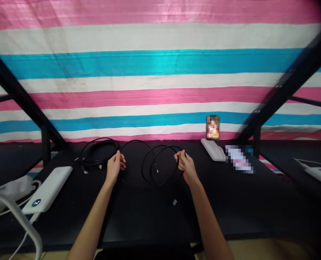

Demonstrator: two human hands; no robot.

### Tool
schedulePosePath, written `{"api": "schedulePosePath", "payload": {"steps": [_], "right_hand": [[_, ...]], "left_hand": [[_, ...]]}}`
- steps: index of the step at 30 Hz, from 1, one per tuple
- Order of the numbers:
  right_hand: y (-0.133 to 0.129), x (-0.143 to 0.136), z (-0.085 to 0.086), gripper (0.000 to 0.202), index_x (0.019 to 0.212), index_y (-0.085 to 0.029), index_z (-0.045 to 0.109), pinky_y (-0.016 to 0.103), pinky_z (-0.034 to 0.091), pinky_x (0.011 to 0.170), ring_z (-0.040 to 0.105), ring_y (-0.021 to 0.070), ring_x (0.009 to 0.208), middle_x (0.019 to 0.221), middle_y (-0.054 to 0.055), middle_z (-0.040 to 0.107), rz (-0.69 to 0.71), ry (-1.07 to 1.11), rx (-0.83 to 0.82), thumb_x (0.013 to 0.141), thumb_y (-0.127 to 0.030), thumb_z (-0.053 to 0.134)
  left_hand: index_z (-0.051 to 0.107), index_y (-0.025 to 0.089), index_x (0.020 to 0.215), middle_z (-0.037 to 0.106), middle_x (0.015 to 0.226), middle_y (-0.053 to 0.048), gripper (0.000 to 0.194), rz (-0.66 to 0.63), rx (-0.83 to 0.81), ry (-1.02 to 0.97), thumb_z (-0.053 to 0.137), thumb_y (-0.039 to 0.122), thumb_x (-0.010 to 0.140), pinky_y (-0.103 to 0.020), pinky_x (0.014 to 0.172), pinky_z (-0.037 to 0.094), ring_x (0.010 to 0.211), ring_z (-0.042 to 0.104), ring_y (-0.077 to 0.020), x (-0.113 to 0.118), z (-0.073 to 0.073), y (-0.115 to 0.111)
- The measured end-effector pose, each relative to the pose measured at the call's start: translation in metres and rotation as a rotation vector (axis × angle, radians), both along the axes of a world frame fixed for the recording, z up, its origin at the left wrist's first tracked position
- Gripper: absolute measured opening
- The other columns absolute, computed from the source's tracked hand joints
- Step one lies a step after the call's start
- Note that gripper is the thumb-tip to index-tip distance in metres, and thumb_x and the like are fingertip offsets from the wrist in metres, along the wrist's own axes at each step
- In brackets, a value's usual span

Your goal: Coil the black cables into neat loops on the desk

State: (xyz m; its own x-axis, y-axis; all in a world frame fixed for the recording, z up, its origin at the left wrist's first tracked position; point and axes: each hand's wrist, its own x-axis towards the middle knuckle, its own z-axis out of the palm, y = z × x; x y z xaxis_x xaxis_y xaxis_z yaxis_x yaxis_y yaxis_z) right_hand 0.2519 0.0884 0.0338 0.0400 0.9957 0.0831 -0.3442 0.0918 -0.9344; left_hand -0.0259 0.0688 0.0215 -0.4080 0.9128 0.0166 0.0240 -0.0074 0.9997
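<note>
A long black cable lies in loops over the black table (144,220). My left hand (116,166) is closed on the cable at the right side of the left coil (99,151). Loops of the cable (151,164) hang from my right hand (185,164), whose fingers are pinched round them. One stretch of cable arcs between the two hands. Pale connector ends show by the left coil and within the right loops. A small whitish piece (175,202) rests on the table, nearer me than my right hand.
At the left are a white power bank (48,189), a white power strip (14,187) and a curved pale tube (22,216). A pale device (213,150), a picture card (213,127) and a blurred packet (239,159) sit at the right. Striped sheeting (155,61) hangs behind.
</note>
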Motion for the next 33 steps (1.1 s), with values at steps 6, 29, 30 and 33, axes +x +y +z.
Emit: {"api": "schedulePosePath", "payload": {"steps": [6,29,30,33], "right_hand": [[-0.003,-0.007,0.001,0.039,0.080,-0.016,0.063,0.014,0.009,0.031,0.018,-0.0020,0.034,0.065,-0.001,0.058,0.060,-0.008,-0.027,0.069,-0.053,0.064],[-0.012,-0.025,0.000,0.025,0.090,-0.017,0.068,0.032,0.047,0.078,0.064,0.0191,0.080,0.075,0.005,0.070,-0.080,-0.422,0.208,0.077,-0.037,0.060],[-0.012,-0.027,-0.002,0.024,0.091,-0.017,0.068,0.034,0.046,0.080,0.064,0.0197,0.082,0.078,0.005,0.070,-0.074,-0.442,0.236,0.078,-0.036,0.059],[-0.012,-0.029,-0.006,0.022,0.092,-0.019,0.067,0.035,0.046,0.081,0.063,0.0205,0.087,0.092,0.007,0.069,-0.058,-0.490,0.309,0.079,-0.033,0.058]], "left_hand": [[0.049,0.017,0.111,0.052,0.051,0.006,0.046,-0.082,0.077,0.092,0.045,0.050,0.079,-0.016,0.030,0.023,0.027,0.040,-0.0060,0.008,-0.008,0.001],[0.047,0.020,0.130,0.056,0.123,-0.013,0.061,-0.582,0.127,-0.349,0.054,0.049,0.077,-0.032,0.081,0.044,0.109,0.054,-0.0266,0.060,0.014,-0.028],[0.045,0.020,0.131,0.057,0.122,-0.013,0.065,-0.600,0.143,-0.276,0.062,0.044,0.073,-0.031,0.078,0.044,0.107,0.055,-0.0262,0.062,0.015,-0.031],[0.040,0.023,0.134,0.060,0.117,-0.012,0.077,-0.602,0.155,-0.123,0.073,0.026,0.064,-0.026,0.068,0.047,0.091,0.061,-0.0208,0.066,0.015,-0.034]]}}
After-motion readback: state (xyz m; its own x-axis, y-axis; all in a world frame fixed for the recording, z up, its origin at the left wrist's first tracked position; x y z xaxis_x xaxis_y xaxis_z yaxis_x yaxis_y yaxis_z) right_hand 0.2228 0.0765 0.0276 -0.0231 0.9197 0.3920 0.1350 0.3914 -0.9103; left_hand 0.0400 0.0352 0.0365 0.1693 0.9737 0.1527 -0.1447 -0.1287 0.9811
